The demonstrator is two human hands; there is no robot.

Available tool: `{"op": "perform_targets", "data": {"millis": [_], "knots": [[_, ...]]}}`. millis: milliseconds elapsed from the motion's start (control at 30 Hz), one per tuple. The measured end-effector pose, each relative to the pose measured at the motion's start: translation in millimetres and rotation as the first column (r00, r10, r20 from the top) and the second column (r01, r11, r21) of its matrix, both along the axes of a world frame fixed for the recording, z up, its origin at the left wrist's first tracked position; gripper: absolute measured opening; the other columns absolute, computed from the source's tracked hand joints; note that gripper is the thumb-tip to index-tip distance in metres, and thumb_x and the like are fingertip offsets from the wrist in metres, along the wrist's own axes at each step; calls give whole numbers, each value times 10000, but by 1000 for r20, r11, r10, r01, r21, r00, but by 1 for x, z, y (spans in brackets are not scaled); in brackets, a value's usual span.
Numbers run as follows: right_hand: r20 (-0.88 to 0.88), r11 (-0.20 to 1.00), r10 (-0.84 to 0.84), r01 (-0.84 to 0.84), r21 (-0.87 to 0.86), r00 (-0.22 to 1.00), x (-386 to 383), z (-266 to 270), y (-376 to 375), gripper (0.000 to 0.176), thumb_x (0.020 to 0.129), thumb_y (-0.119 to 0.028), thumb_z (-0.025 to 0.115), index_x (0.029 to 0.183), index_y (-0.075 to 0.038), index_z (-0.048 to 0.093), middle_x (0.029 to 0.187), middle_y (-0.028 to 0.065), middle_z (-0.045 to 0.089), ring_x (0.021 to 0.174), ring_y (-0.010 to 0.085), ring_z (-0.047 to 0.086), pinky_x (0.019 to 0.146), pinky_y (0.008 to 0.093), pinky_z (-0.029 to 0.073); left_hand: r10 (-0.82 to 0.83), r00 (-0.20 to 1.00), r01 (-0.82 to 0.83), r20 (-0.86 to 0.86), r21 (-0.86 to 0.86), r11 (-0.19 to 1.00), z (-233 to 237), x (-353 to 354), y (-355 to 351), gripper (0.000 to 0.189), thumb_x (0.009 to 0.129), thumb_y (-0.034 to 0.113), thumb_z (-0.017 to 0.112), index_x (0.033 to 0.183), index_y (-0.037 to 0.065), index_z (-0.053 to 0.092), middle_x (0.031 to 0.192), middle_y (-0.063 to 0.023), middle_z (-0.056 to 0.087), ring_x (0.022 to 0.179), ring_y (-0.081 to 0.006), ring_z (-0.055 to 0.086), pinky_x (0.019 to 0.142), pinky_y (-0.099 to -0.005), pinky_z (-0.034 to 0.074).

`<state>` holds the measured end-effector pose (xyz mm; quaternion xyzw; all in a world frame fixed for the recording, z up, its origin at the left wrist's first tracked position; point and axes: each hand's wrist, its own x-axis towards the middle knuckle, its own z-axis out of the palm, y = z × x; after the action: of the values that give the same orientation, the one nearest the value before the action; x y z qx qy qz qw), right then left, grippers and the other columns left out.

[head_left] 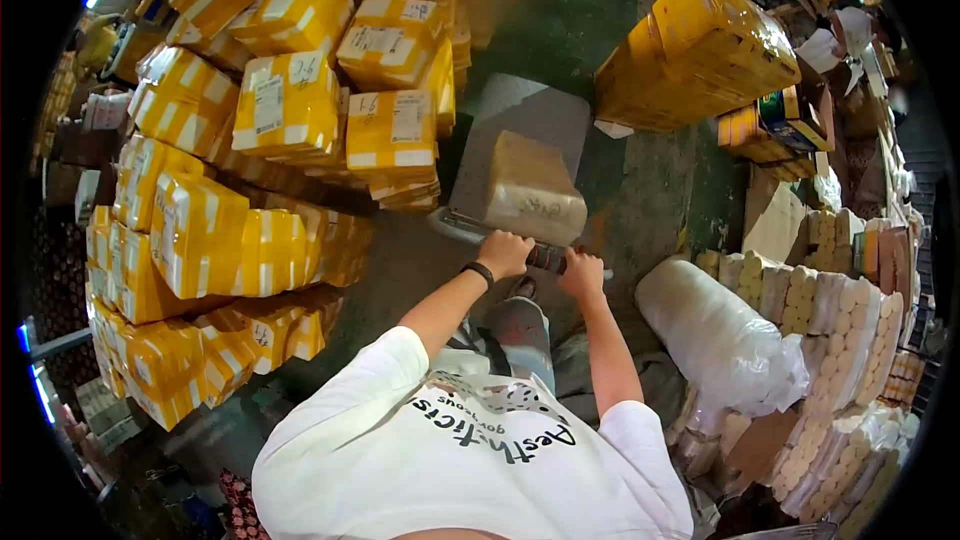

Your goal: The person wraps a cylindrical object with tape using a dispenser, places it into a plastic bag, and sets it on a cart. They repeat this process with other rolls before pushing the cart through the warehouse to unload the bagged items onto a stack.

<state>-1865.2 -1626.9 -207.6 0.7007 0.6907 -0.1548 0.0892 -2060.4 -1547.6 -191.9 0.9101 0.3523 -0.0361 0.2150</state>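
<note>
Both my hands grip the dark handlebar (547, 258) of a flat grey platform cart (525, 105). My left hand (505, 253), with a dark band on the wrist, is wrapped round the bar's left part. Around its right end my right hand (582, 271) is closed. On the cart's bed, just beyond the bar, rests a brown taped carton (535, 190) with handwriting on its near side. The bed ahead of the carton is bare grey.
Stacks of yellow-taped cartons (288, 105) rise on the left, close to the cart. Ahead on the right stands a large yellow-wrapped carton (695, 50). A plastic-wrapped roll (715, 335) lies near my right arm, beside piled wrapped bundles (840, 340). Green-grey floor (650, 190) runs between.
</note>
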Motion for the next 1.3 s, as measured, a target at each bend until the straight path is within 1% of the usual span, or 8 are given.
{"op": "perform_targets", "data": {"millis": [267,400,700,800,900,1133,1267,1300], "knots": [[-15,990,-13,11,-137,1000,33,10,109,337,703,-324,695,898,-73,583,766,122,644,726,284,638,619,389,490,69,998,-68,-9,59,996,-11,37,93,183,648,193,635,802,100,599,660,-108,626,642,-289,628,589,-410,500],[-142,995,82,-72,76,986,59,4,156,330,700,-301,688,875,-46,575,712,143,636,647,288,637,569,385,493,98,995,-95,-12,157,983,-13,59,147,247,650,178,669,878,95,621,550,-107,550,530,-278,563,514,-397,462],[-102,994,92,-85,73,991,128,7,308,300,697,-303,697,827,-61,578,693,140,628,659,292,635,573,388,494,71,997,-65,-30,166,984,-16,122,286,437,658,244,681,1078,130,638,670,-106,622,615,-280,599,556,-404,486],[-49,994,50,-45,102,998,143,8,380,282,726,-311,660,838,-63,588,728,146,633,702,302,634,609,411,491,91,991,-88,-94,42,995,-6,144,363,461,665,269,673,1106,144,623,721,-107,638,685,-285,616,624,-410,500],[-60,989,21,-12,145,998,149,5,438,289,724,-319,640,858,-66,599,779,147,641,730,326,629,651,441,486,49,998,-49,-24,33,998,1,151,425,456,669,281,673,1098,137,618,773,-102,645,731,-285,618,643,-405,501],[-62,991,-112,106,-86,992,186,16,587,317,678,-289,645,862,-36,593,777,178,638,755,345,626,699,443,492,65,995,-70,75,56,996,-25,200,587,362,647,283,693,958,116,613,794,-108,635,735,-289,616,613,-427,464],[-178,994,-92,101,40,980,230,20,668,310,663,-273,653,868,-49,589,784,185,638,740,355,625,684,450,500,82,981,-100,175,97,990,-25,247,668,330,636,272,701,905,105,609,769,-111,633,713,-296,613,611,-435,460],[-204,990,-74,98,106,976,243,16,688,303,669,-280,663,879,-74,591,787,163,647,730,344,628,660,443,504,52,998,-53,39,8,999,-4,261,692,294,644,254,686,888,107,614,746,-111,633,708,-300,615,609,-436,461]]}}
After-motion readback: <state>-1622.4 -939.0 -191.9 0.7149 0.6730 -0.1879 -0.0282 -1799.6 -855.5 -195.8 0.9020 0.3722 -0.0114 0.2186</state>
